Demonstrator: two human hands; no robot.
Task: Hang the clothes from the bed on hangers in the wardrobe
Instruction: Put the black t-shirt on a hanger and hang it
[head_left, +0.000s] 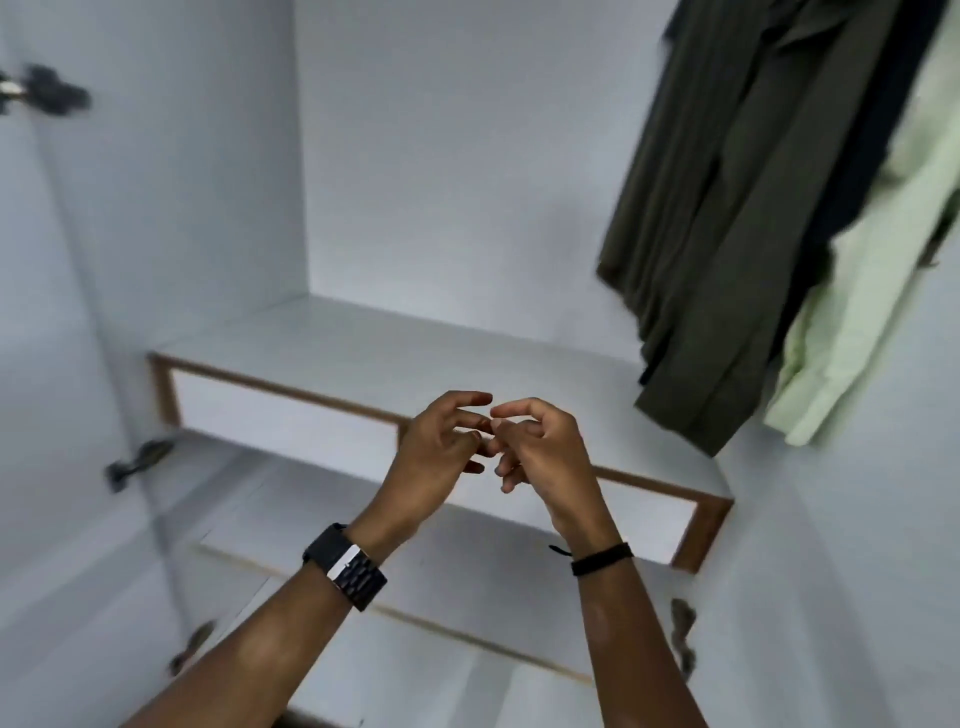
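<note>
nearest the camera, two bare forearms are reaching up into the frame, the left one wearing a dark watch (347, 566) at the wrist and the right one a thin black band (602, 559). just beyond them the left hand (441, 457) and the right hand (540, 449) are meeting in front of the wardrobe, fingertips touching or nearly touching each other; the fingers of both are lying loosely curled and are holding nothing that can be seen. behind the hands a white drawer unit (291, 410) with a brown wooden edge is running across the wardrobe (457, 171), its flat white top stretching back to the pale rear wall. dark hinges (137, 462) are sitting on the left side panel, blurred. farther up on the right, the clothes are hanging inside the wardrobe: a dark olive garment (727, 234) is draping down with its hem well above and to the right of the hands, and a pale green garment (872, 291) is hanging just beside it on its right, with a strip of darker fabric showing between them. the hangers themselves are lying out of view past the top edge
</note>
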